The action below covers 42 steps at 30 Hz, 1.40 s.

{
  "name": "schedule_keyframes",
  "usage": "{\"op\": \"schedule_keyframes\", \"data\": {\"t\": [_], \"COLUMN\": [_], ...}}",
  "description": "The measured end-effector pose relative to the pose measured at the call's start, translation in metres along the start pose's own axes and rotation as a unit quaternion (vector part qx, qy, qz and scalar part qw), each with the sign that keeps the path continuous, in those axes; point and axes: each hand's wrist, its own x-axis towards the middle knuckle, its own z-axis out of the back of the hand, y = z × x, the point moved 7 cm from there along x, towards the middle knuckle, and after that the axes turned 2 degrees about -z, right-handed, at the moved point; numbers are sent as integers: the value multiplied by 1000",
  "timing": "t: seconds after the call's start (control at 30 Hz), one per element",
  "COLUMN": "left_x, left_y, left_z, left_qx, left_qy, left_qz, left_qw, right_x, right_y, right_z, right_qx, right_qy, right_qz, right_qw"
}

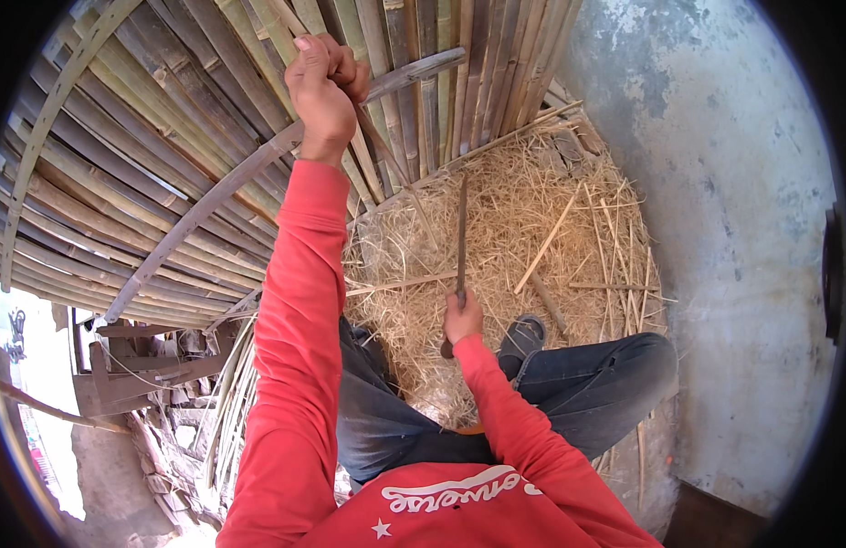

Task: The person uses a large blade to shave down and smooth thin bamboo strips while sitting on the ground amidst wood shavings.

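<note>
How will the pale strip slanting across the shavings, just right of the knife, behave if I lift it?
The strip looks narrow, so it is probably light for its length. Lying straight, it seems fairly stiff. Loose shavings around it might cling as it rises.

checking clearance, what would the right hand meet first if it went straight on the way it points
The right hand, led by its knife, would probably meet the bamboo panel first, though depth over the shavings is unclear.
</note>
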Motion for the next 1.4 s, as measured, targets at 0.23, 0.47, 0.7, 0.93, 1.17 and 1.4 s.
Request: {"op": "schedule_keyframes", "data": {"t": [0.23,0.47,0.7,0.93,1.17,1.4], "left_x": [-1,-8,-2,-3,-12,-26], "left_y": [-5,5,5,1,-1,7], "left_z": [-4,-9,4,17,-18,-64], "left_qx": [-20,-31,-5,1,-12,4], "left_qy": [12,9,-8,-31,2,41], "left_qz": [42,19,-1,-11,-17,-26], "left_qw": [999,999,1000,999,1000,999], "right_x": [-32,-50,-48,-82,-94,-108], "right_y": [57,-37,26,108,122,126], "right_z": [-10,-22,-12,17,33,45], "right_qx": [-41,110,134,245,267,288], "right_qy": [-104,116,35,20,34,26], "right_qz": [213,-273,-76,-93,-107,-104], "right_qw": [971,949,987,965,957,952]}}
